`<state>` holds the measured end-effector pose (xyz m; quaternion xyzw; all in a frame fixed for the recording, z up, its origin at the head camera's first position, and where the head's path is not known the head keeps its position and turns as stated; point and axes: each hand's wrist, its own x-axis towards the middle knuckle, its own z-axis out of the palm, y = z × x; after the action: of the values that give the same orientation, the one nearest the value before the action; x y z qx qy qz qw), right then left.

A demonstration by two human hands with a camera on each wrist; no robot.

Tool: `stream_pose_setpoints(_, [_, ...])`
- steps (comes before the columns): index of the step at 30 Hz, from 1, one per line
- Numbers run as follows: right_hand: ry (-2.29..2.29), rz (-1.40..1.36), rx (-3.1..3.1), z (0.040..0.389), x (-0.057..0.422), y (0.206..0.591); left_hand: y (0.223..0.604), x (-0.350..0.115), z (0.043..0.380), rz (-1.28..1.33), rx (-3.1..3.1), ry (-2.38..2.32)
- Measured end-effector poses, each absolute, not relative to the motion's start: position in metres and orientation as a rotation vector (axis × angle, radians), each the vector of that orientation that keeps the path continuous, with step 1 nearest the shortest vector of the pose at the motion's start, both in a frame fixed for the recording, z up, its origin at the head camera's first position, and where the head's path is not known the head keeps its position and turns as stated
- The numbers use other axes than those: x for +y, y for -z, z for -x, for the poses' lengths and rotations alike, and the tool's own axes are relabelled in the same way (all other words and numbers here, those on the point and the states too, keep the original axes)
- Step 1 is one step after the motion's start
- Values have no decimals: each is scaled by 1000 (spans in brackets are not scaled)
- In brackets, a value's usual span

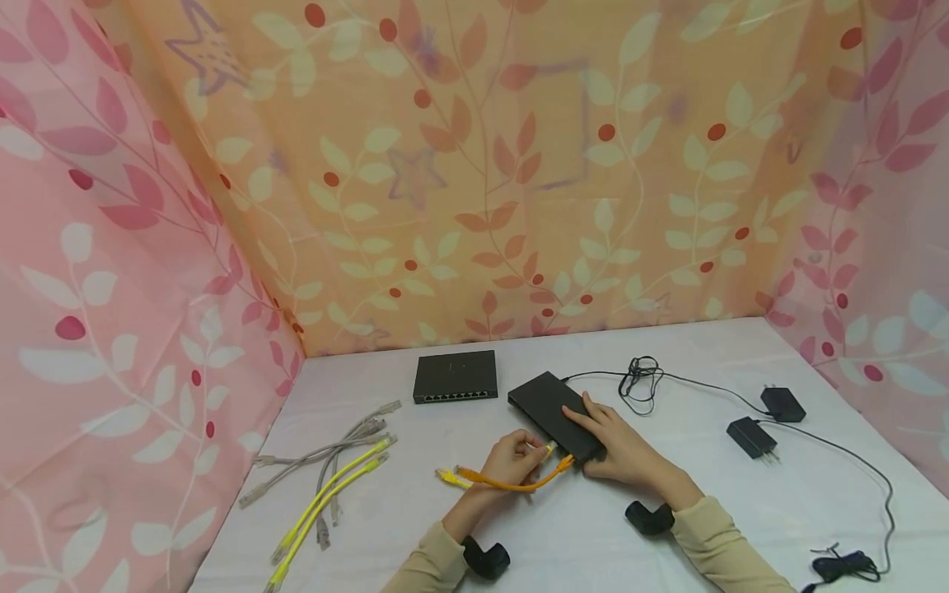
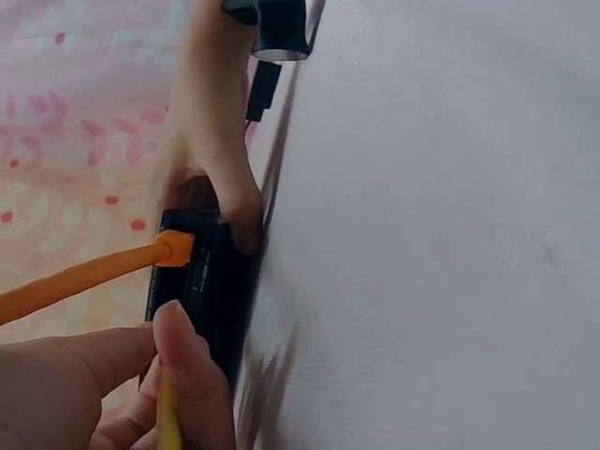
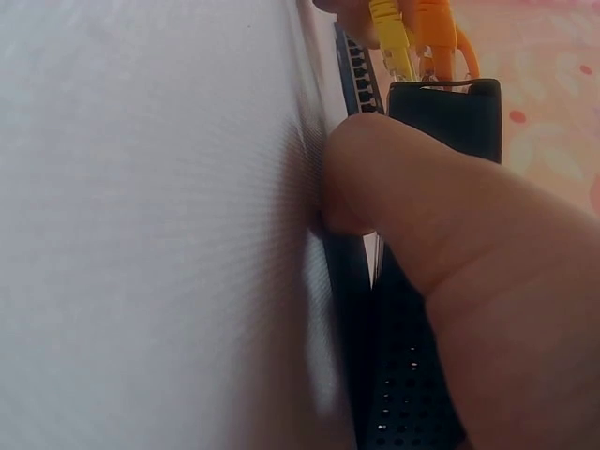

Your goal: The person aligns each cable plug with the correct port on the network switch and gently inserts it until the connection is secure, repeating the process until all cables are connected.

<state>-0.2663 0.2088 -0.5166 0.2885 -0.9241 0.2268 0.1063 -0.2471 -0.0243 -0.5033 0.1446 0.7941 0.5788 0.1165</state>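
My right hand (image 1: 628, 446) grips the near right end of a black network switch (image 1: 544, 403), thumb on its side and fingers over the top. My left hand (image 1: 513, 463) pinches a yellow network cable (image 2: 169, 417) close behind its plug, right at the port side of the switch. In the right wrist view the yellow plug (image 3: 394, 42) is at the switch's edge beside an orange one. An orange network cable (image 1: 511, 486) has one end in the switch and arcs left over my left wrist, its other plug loose.
A second black switch (image 1: 455, 375) lies at the back, ports facing front. Grey cables (image 1: 319, 453) and two yellow cables (image 1: 326, 502) lie on the left. Two black power adapters (image 1: 782, 404) with cords are at right; one cord (image 1: 593, 374) reaches the held switch. Patterned curtains surround the table.
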Motion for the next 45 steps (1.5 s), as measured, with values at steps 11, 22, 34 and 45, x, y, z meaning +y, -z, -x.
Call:
stream_pose_setpoints(11, [-666, -860, -2738, 268, 209, 513, 508, -23, 252, -367, 2219, -1837])
stream_pose_setpoints(22, [-673, -842, -2756, 265, 207, 516, 494, -18, 254, -436, 2226, -1775])
stream_pose_setpoints(34, [-677, -847, -2776, 262, 208, 510, 492, -10, 255, -414, 2196, -1831])
stream_pose_setpoints(45, [-679, -859, -2749, 263, 204, 513, 492, -13, 252, -424, 2271, -1770])
